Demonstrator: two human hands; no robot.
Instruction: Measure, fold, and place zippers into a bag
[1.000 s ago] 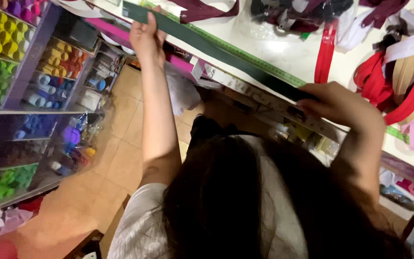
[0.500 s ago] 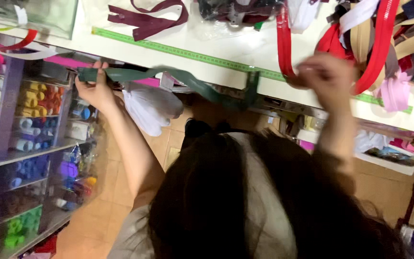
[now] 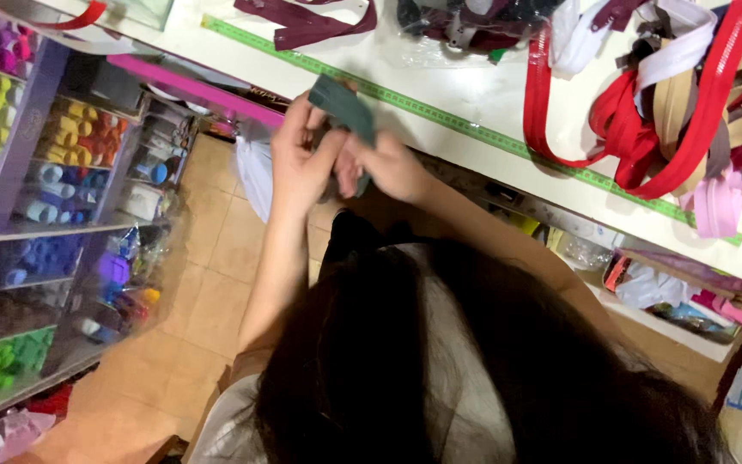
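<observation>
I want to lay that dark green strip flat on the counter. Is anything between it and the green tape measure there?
Nothing visible. Both hands, left hand and right hand, hold the green strip just beside the tape measure; the white counter there is bare.

Tan tiled floor (image 3: 208, 283) runs between a white counter (image 3: 474, 86) and shelving (image 3: 36, 215).

green strip (image 3: 345, 107) mostly hidden between hands, fingertips blurred
</observation>
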